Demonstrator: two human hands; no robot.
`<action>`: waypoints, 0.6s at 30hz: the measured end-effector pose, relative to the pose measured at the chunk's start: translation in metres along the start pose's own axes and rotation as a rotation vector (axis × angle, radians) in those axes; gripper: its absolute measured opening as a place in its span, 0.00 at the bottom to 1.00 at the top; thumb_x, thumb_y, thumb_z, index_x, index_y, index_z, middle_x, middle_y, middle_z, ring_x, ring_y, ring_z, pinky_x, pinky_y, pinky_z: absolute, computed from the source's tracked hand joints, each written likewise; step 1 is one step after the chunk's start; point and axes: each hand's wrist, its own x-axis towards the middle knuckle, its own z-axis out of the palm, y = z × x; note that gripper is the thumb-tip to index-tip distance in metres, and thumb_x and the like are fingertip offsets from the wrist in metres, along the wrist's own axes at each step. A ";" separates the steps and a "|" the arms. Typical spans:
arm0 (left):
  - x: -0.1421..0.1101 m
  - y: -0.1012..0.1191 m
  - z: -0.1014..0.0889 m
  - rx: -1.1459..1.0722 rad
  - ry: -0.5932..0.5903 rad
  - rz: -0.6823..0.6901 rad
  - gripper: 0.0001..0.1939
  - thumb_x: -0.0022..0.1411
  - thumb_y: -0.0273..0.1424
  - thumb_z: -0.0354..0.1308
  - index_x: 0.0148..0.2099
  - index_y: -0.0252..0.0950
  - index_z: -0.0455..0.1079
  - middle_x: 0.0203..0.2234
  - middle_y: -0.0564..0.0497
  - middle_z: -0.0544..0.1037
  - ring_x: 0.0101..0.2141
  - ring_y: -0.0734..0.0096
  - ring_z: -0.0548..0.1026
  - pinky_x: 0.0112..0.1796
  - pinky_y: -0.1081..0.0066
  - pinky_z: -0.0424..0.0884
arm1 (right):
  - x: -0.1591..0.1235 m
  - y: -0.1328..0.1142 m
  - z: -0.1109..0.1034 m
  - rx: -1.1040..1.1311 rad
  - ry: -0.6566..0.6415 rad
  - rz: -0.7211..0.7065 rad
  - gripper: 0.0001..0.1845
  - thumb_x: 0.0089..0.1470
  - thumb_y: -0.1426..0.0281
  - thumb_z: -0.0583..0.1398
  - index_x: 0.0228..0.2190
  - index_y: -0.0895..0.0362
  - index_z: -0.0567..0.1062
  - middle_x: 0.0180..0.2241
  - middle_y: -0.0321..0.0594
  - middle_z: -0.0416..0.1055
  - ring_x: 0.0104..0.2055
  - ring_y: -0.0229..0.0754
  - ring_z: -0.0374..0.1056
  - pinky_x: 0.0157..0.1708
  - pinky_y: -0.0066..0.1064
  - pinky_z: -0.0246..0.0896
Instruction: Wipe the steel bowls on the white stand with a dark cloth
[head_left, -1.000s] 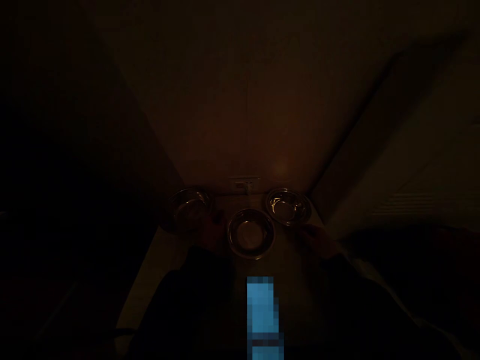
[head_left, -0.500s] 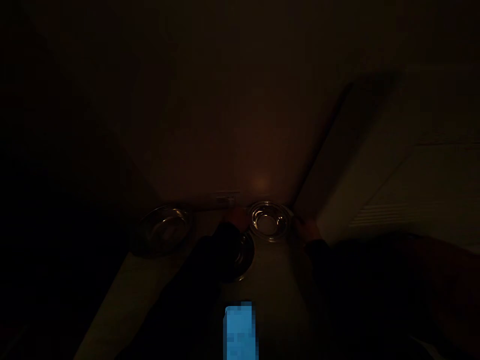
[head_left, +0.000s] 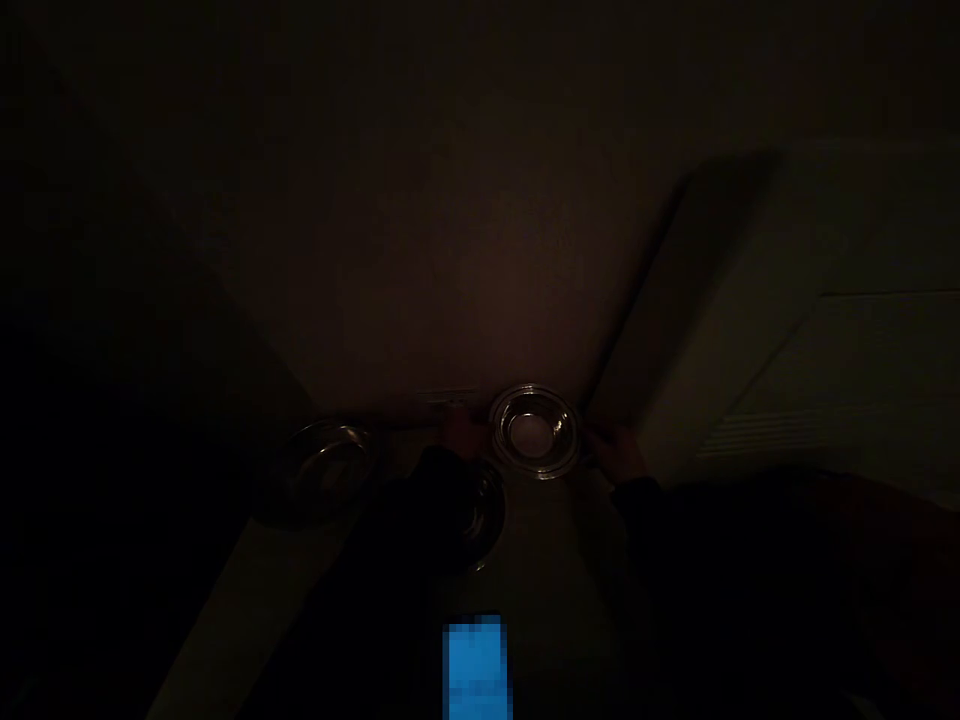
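Observation:
The scene is very dark. A shiny round metal bowl (head_left: 531, 434) is at the back right of the table, between my two hands. My left hand (head_left: 465, 432) grips its left rim, fingers barely visible in the gloom. On the opposite side my right hand (head_left: 619, 453) has its fingers closed at the right edge. A second metal bowl (head_left: 491, 515) sits in front, partly covered by my dark left sleeve. Farther left lies a third, wider metal bowl (head_left: 330, 465).
A blurred-out bright blue screen (head_left: 476, 670) lies at the table's (head_left: 540, 580) near side. Behind the bowls rises a wall (head_left: 450, 250) with a small socket-like fitting (head_left: 448, 397). A pale panel with ridges (head_left: 765, 433) stands to the right.
My left hand has crossed from beside the left bowl to the back right bowl. My right hand has gone to that bowl's right rim. Lately the bowl has risen slightly. The view has shifted.

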 end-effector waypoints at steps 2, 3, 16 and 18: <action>-0.004 0.001 -0.008 -0.009 0.028 0.000 0.14 0.48 0.32 0.58 0.38 0.30 0.73 0.37 0.43 0.77 0.39 0.62 0.74 0.40 0.69 0.68 | -0.004 -0.012 -0.003 0.101 -0.005 0.007 0.19 0.49 0.65 0.54 0.39 0.63 0.74 0.32 0.46 0.75 0.25 0.39 0.70 0.20 0.27 0.66; -0.007 0.002 -0.014 -0.011 0.040 0.000 0.14 0.48 0.32 0.58 0.38 0.30 0.73 0.37 0.43 0.77 0.39 0.62 0.74 0.40 0.68 0.68 | -0.007 -0.018 -0.004 0.141 -0.013 0.015 0.18 0.48 0.66 0.55 0.39 0.63 0.74 0.31 0.46 0.74 0.25 0.39 0.70 0.19 0.26 0.66; -0.087 -0.021 -0.084 0.013 0.087 -0.111 0.11 0.47 0.31 0.58 0.33 0.30 0.74 0.31 0.44 0.79 0.34 0.60 0.75 0.34 0.69 0.70 | -0.047 -0.064 0.030 -0.018 -0.265 -0.174 0.14 0.48 0.66 0.54 0.27 0.61 0.76 0.22 0.40 0.72 0.19 0.35 0.66 0.16 0.23 0.60; -0.094 -0.033 -0.085 -0.004 0.088 -0.134 0.10 0.46 0.31 0.58 0.32 0.30 0.74 0.30 0.43 0.79 0.34 0.60 0.75 0.33 0.69 0.70 | -0.053 -0.064 0.039 -0.080 -0.296 -0.210 0.14 0.49 0.67 0.53 0.26 0.60 0.76 0.22 0.40 0.73 0.20 0.36 0.67 0.17 0.23 0.59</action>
